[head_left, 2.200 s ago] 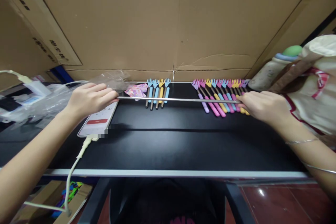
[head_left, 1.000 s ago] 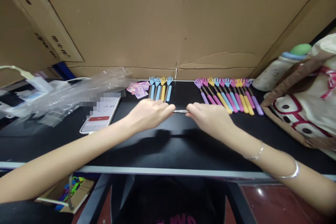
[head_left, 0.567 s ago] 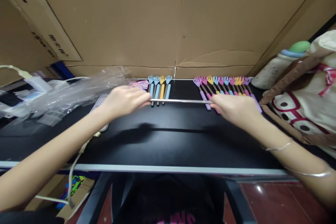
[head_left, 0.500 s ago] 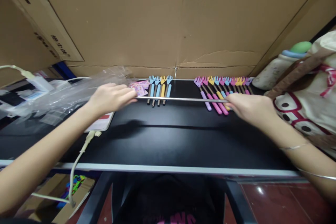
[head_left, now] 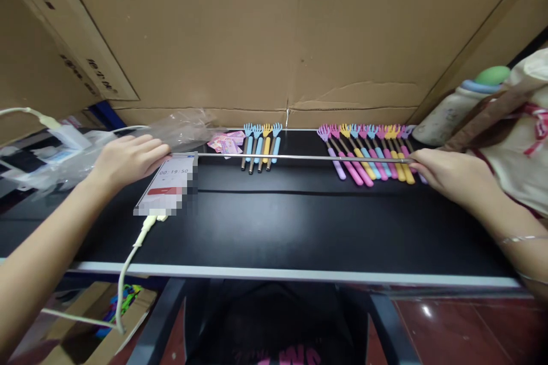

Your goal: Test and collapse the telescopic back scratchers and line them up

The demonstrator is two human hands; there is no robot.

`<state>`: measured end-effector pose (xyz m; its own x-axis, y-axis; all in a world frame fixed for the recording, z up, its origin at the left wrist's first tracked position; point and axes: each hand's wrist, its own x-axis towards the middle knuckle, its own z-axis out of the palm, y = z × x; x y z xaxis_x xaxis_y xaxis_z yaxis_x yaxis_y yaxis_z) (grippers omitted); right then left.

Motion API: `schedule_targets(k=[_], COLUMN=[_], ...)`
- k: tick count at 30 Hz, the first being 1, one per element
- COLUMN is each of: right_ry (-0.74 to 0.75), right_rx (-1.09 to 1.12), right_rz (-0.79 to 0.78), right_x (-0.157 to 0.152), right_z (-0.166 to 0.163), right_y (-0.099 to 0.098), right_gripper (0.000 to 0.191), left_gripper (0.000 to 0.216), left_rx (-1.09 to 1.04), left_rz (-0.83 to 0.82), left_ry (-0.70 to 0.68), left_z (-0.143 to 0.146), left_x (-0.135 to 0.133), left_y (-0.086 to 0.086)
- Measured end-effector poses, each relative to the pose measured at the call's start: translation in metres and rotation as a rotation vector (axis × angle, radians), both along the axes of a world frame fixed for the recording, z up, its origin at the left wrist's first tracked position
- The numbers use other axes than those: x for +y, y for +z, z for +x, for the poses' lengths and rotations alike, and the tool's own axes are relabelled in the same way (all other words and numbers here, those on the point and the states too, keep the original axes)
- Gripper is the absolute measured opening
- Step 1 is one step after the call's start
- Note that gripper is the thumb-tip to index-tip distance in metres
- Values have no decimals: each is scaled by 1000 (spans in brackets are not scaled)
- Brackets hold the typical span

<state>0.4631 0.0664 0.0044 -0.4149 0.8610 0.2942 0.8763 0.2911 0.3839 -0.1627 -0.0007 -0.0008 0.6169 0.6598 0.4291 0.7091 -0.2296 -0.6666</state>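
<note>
A thin metal telescopic rod point(head_left: 295, 157) stretches level above the black table point(head_left: 274, 222), pulled out long. My left hand point(head_left: 128, 158) pinches its left end beside a phone. My right hand point(head_left: 445, 170) pinches its right end over a row of several small back scratchers point(head_left: 368, 151) with pink, yellow, blue and purple handles and hand-shaped heads. A smaller group of several scratchers point(head_left: 259, 145), blue and yellow, lies behind the rod's middle.
A phone point(head_left: 171, 179) with a white cable point(head_left: 128, 262) lies at the left, by crumpled clear plastic bags point(head_left: 85, 151) and pink packets point(head_left: 226, 141). Cardboard point(head_left: 274, 34) walls the back. A cloth bag point(head_left: 514, 142) and a bottle point(head_left: 458, 108) stand at the right.
My hands had come together at the table's middle with the rod pushed short. They have since moved apart to both sides, drawing the rod out to its long length.
</note>
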Motion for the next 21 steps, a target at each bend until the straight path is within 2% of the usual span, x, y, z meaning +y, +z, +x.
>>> schedule_targets(k=[4, 7, 9, 12, 17, 19, 21], right_ry=[-7, 7, 37, 201, 370, 422, 436], right_rx=[11, 66, 105, 142, 110, 112, 113], right_rz=[8, 7, 22, 46, 95, 148, 193], right_x=[7, 8, 7, 2, -17, -24, -28], right_z=[6, 12, 5, -36, -135, -154, -157], right_y=[-1, 4, 8, 7, -5, -6, -5], right_gripper=[24, 25, 29, 36, 44, 44, 43], left_gripper=[25, 24, 25, 26, 33, 33, 33], left_rx=[2, -42, -61, -84, -200, -251, -260], left_rz=[6, 29, 46, 3, -139, -146, -140], left_ry=[-23, -72, -106, -136, -255, -263, -257], left_z=[5, 7, 17, 60, 163, 184, 188], left_x=[8, 10, 11, 11, 13, 12, 11], left_y=[-2, 2, 5, 8, 3, 2, 2])
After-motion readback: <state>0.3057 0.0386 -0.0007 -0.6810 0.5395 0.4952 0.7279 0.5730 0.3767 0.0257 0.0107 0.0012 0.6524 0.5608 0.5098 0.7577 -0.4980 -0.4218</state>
